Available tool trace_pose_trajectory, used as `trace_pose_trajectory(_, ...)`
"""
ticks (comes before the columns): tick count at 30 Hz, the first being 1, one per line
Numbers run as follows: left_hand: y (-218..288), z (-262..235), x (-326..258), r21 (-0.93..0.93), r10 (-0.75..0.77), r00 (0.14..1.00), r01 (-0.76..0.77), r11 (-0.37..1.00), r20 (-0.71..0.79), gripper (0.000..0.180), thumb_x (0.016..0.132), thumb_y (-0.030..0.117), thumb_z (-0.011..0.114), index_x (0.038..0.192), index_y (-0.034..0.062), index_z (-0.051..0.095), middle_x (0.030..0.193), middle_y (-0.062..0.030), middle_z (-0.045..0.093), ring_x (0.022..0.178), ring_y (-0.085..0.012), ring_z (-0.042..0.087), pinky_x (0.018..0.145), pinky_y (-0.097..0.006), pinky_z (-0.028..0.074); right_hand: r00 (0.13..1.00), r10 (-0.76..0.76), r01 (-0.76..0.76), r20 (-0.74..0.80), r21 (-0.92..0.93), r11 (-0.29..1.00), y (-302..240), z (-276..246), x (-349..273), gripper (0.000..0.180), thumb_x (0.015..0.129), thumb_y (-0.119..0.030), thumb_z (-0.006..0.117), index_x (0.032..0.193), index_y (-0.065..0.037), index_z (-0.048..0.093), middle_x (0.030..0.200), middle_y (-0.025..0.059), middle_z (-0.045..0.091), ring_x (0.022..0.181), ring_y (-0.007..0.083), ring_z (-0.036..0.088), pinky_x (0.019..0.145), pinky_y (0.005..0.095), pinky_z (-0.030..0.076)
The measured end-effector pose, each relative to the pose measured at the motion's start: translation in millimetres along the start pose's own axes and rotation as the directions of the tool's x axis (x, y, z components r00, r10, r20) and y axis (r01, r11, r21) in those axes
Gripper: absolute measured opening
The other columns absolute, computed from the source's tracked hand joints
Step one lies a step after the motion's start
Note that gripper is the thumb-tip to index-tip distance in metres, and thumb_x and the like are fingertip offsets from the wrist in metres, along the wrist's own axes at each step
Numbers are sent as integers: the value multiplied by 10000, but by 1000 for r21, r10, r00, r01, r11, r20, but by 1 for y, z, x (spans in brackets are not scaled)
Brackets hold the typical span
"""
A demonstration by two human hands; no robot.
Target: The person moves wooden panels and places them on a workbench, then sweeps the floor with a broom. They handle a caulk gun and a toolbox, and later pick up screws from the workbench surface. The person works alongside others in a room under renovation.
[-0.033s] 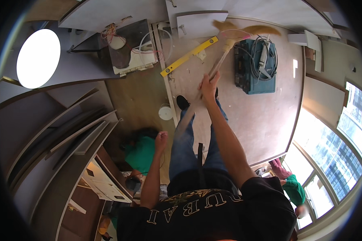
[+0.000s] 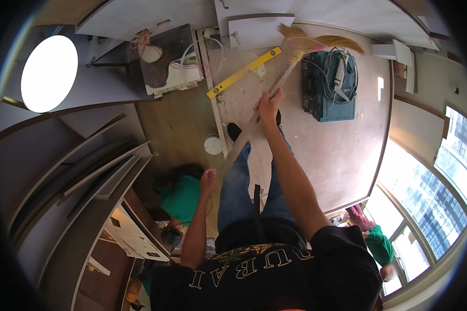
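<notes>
My right hand (image 2: 268,109) is closed around the pale handle of a broom (image 2: 280,83). The handle slants up to the right, and its lower end blurs in front of my left leg. Tan bristles (image 2: 337,41) spread at the far end, between a spirit level and a toolbox. Away from the broom, my left hand (image 2: 208,179) is curled into a fist, with nothing visible in it. It hangs to the left of my legs, near a person in a green shirt (image 2: 181,197) who is lower down.
A yellow spirit level (image 2: 244,72) lies on the board I stand over. Right of the broom sits a teal toolbox (image 2: 316,98) carrying a coiled cable (image 2: 327,78). A white bucket (image 2: 213,145) stands by the board's left edge. Panels (image 2: 114,176) lean at left; another person (image 2: 380,244) is by the windows.
The broom has shifted very slightly, and its bristles look sharper and more spread. My left hand stays where it was.
</notes>
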State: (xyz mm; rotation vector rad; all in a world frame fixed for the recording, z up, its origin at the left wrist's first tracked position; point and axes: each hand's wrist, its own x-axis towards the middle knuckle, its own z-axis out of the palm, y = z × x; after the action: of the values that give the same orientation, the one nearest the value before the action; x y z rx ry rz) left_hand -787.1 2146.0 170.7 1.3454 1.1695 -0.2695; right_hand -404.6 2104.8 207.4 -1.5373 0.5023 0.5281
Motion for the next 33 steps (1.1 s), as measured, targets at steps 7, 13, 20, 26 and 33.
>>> trace_pose_trajectory(7, 11, 13, -3, -136, -80, 997, 81, 987, 14, 245, 908, 219, 542, 996, 7, 626, 855, -51, 629, 817, -117, 586, 744, -268, 463, 843, 216, -85, 493, -274, 958, 45, -14, 8, 561, 916, -123, 519, 1384, -117, 209, 668, 37, 453, 449, 107, 435, 388, 259, 396)
trace_pose_trajectory(13, -11, -8, -7, -60, -85, 996, 83, 995, -25, 217, 902, 188, 515, 978, 4, 601, 850, -54, 622, 784, -129, 573, 728, -272, 455, 999, 48, -49, -14, -86, 995, 12, -34, -8, 519, 931, -184, 506, 1381, -132, 250, 716, 46, 491, 535, 125, 473, 456, 286, 429)
trace_pose_trajectory(20, 28, -2, 10, -44, -122, 992, 123, 991, 16, 207, 904, 188, 512, 972, 8, 589, 840, -35, 607, 804, -120, 573, 745, -266, 451, 936, 330, -343, 120, 112, 933, 84, 16, 101, 588, 910, -106, 506, 1402, -111, 183, 703, 53, 475, 468, 133, 463, 395, 280, 418)
trace_pose_trajectory(26, 48, -3, 7, -121, -115, 992, 108, 987, -49, 231, 909, 208, 523, 987, 1, 590, 869, -53, 620, 831, -128, 585, 765, -271, 456, 993, 40, 3, 115, -353, 936, 141, 9, 59, 576, 900, -110, 514, 1385, -98, 204, 688, 47, 464, 419, 126, 429, 376, 265, 409)
trace_pose_trajectory(33, 66, 13, 30, -26, -175, 984, 174, 984, -16, 238, 913, 206, 519, 1004, -3, 585, 882, -53, 622, 847, -142, 589, 778, -274, 457, 839, 503, -540, 207, 201, 818, 54, 49, 89, 465, 905, -127, 521, 1315, -138, 302, 692, 50, 459, 474, 124, 447, 392, 288, 424)
